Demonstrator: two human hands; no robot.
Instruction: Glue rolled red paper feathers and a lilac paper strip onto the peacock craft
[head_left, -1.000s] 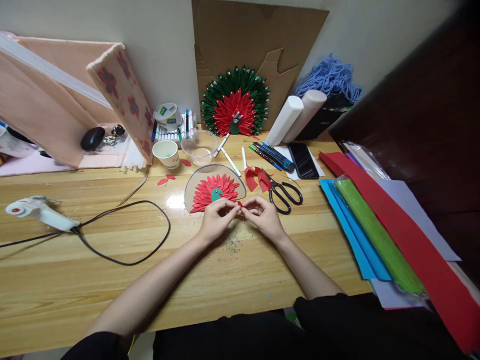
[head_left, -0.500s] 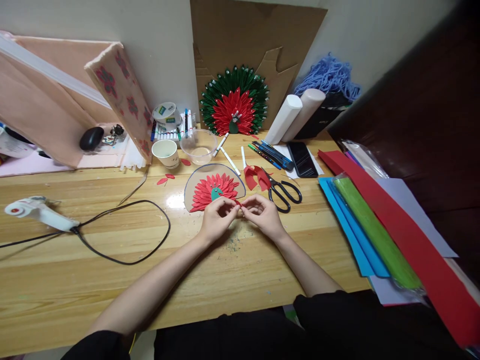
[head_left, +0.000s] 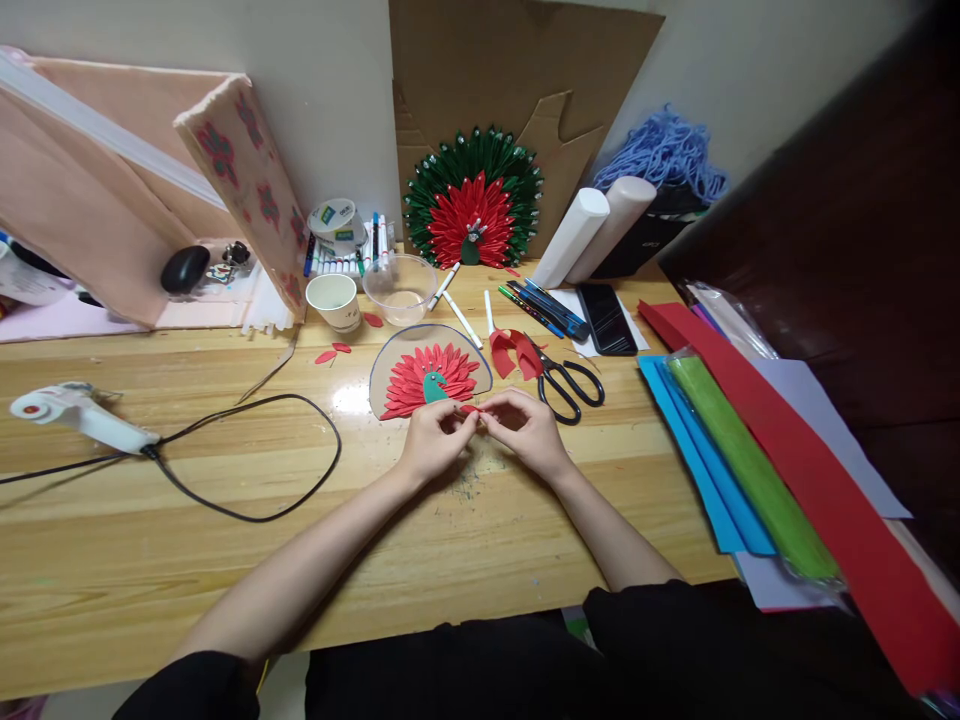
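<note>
My left hand (head_left: 433,440) and my right hand (head_left: 525,428) meet at the middle of the wooden table (head_left: 187,560), fingertips pinched together on a small red paper petal (head_left: 474,409). Just beyond them lies a half-round cardboard piece (head_left: 430,366) with a fan of red paper petals and a teal bird shape at its centre. A finished red and green peacock fan (head_left: 474,203) leans on brown cardboard at the back. Black scissors (head_left: 568,380) and a red paper scrap (head_left: 510,352) lie to the right of the fan.
A white glue gun (head_left: 75,418) with a black looped cord (head_left: 247,470) lies at the left. A paper cup (head_left: 334,300), a clear bowl (head_left: 399,288), markers, a phone (head_left: 606,320) and white rolls stand behind. Coloured paper sheets (head_left: 742,470) cover the right edge.
The view has shifted slightly. Both hands stay pinched on the red petal at the same place near the fan's lower edge.
</note>
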